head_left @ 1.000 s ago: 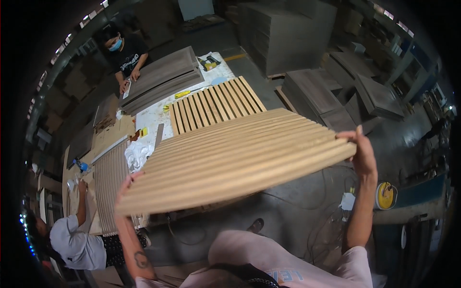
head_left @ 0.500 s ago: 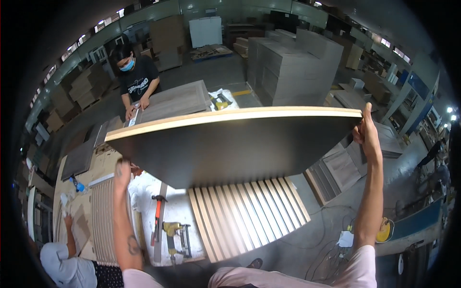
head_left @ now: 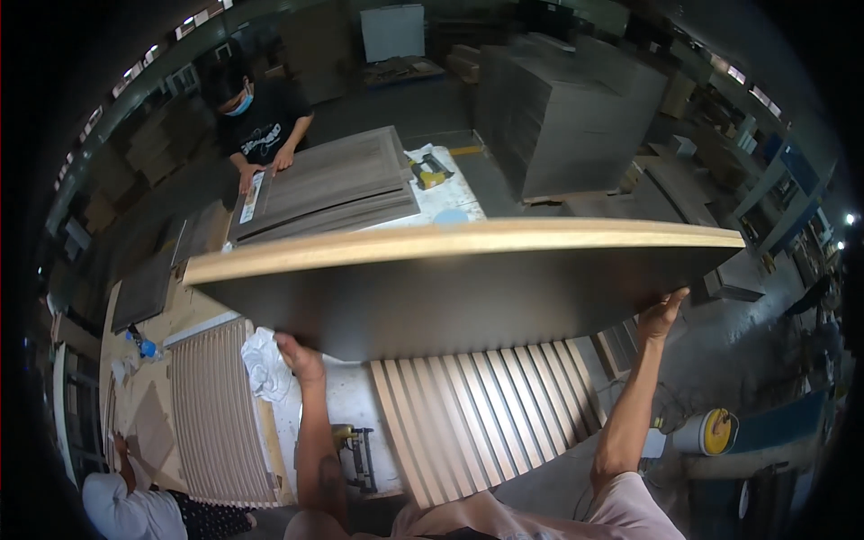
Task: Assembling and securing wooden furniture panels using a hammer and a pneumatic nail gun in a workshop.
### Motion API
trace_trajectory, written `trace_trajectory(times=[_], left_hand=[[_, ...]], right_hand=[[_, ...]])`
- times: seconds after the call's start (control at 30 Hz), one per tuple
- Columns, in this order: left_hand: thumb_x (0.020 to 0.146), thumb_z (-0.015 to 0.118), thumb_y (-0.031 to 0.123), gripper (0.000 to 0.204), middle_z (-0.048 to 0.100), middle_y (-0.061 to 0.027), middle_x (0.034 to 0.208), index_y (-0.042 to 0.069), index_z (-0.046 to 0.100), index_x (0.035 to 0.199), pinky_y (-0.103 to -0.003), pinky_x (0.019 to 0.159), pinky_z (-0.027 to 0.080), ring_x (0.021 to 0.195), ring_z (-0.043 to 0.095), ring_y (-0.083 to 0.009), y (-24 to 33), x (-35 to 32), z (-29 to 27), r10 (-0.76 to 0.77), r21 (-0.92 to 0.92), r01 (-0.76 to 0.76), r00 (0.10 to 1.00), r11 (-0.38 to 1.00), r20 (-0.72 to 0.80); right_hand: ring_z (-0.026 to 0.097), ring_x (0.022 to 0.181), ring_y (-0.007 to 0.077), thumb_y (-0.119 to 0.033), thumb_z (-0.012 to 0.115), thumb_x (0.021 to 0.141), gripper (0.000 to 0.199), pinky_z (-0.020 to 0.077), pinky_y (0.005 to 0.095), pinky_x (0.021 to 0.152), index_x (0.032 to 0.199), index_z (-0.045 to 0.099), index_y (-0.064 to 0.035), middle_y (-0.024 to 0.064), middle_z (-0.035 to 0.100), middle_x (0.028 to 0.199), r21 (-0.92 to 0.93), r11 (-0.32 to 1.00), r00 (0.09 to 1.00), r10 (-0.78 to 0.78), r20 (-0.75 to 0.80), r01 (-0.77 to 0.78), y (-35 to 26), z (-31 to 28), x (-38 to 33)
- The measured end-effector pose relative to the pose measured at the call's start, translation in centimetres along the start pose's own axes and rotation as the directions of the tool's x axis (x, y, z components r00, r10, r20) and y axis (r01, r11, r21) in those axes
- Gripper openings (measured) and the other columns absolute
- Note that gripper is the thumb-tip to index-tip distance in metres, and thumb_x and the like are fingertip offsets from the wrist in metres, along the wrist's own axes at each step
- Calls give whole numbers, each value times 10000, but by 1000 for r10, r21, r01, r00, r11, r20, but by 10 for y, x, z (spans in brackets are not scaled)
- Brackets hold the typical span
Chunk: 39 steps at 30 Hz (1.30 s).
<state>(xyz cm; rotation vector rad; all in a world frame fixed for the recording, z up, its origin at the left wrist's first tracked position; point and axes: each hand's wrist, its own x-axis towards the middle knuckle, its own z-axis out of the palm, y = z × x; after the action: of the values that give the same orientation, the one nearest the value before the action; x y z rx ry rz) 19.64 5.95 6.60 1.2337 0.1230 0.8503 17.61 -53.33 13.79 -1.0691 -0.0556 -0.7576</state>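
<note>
A large dark panel (head_left: 432, 297) with a pale wood edge is held up across the view by both hands. My left hand (head_left: 304, 360) is closed on its lower left edge. On the right edge, my right hand (head_left: 661, 317) grips it. Below the panel lies a row of pale wood strips (head_left: 486, 414) with dark gaps, overlapping the white table (head_left: 346, 387). A nail gun (head_left: 358, 454) rests near my left forearm, which partly covers it. Next to my left hand is a crumpled white cloth (head_left: 265, 364).
Ribbed brown boards (head_left: 216, 414) are stacked on the left table. A masked co-worker (head_left: 261, 126) handles grey-brown panels (head_left: 333, 180) across from me; another person (head_left: 135, 504) is at lower left. Big grey stacks (head_left: 567, 117) stand behind. A yellow-lidded bucket (head_left: 706, 432) sits at right.
The panel has tilted and its edge has come nearer. My right hand has moved down along its right side, and my left hand has shifted right and slightly down. The hammer is no longer visible.
</note>
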Motion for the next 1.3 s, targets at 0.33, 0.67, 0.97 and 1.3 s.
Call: trace_trajectory(times=[0.33, 0.67, 0.97, 1.3], left_hand=[[894, 412, 689, 907, 417, -281, 1405, -101, 440, 1339, -358, 1112, 283, 1351, 379, -293, 75, 112, 177, -57, 106, -2, 834, 994, 549], [754, 307, 879, 1136, 279, -342, 1454, -64, 411, 1378, -504, 1124, 240, 1391, 249, -429, -57, 109, 338, -575, 628, -302, 255, 717, 778], [844, 373, 752, 957, 207, -218, 1538, 15, 323, 1451, -395, 1169, 134, 1443, 148, -340, -123, 51, 312, -775, 717, -417, 49, 558, 631], [823, 337, 808, 934, 585, -271, 1204, 16, 576, 1256, -459, 974, 448, 1200, 533, -373, -116, 34, 308, -721, 588, -723, 183, 362, 668]], right_hand=[[439, 1258, 273, -577, 499, 918, 681, 360, 427, 1069, 1414, 404, -121, 125, 460, 1376, -187, 970, 969, 111, -221, -154, -119, 40, -53], [458, 1229, 267, -429, 620, 882, 585, 360, 434, 1059, 1352, 483, -109, 86, 502, 1356, 94, 866, 602, 416, -681, -492, -82, 10, -269], [396, 1281, 249, -457, 426, 973, 573, 305, 393, 1079, 1373, 428, -47, 88, 426, 1413, 262, 779, 369, 528, -765, -570, -59, 66, -357], [436, 1213, 243, -559, 508, 902, 647, 350, 420, 1018, 1341, 470, -87, 63, 463, 1372, 193, 707, 382, 567, -730, -680, -47, 39, -377]])
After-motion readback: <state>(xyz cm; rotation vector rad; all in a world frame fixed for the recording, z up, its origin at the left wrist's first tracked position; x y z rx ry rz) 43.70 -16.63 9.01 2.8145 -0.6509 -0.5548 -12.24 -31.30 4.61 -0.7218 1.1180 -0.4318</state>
